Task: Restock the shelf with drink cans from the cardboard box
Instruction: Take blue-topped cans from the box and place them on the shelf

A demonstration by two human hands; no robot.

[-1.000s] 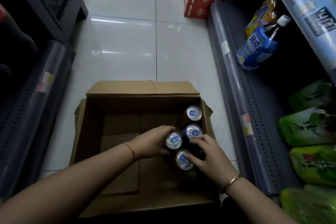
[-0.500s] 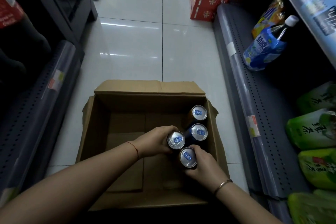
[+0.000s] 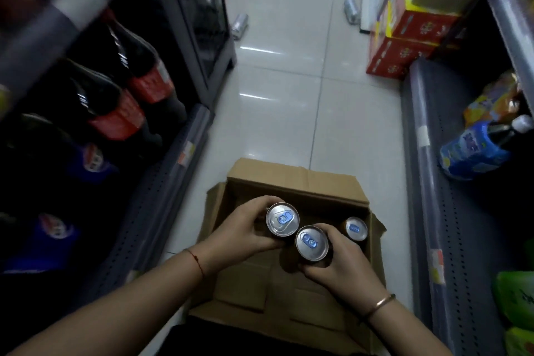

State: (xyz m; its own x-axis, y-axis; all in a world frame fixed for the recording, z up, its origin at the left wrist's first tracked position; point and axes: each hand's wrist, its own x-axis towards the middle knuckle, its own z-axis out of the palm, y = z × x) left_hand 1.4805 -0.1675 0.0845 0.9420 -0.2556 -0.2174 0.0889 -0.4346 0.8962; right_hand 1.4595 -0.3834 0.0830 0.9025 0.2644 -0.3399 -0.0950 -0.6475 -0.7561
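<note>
Two cans are held above the cardboard box [image 3: 291,176]: my left hand [image 3: 245,231] curls round the far can [image 3: 282,219], my right hand [image 3: 344,263] round the near can [image 3: 311,243] just beside it. A third can [image 3: 356,228] stands upright at the box's far right.

Obscured by left hand [image 3: 245,235] and right hand [image 3: 344,266]: sides of left can [image 3: 282,219] and right can [image 3: 312,243]. Cropped at right edge: green packs [image 3: 517,298]. Blurred beyond reading: shelf price tag [image 3: 186,153].

Cola bottles [image 3: 144,84], red cartons [image 3: 401,55]
</note>
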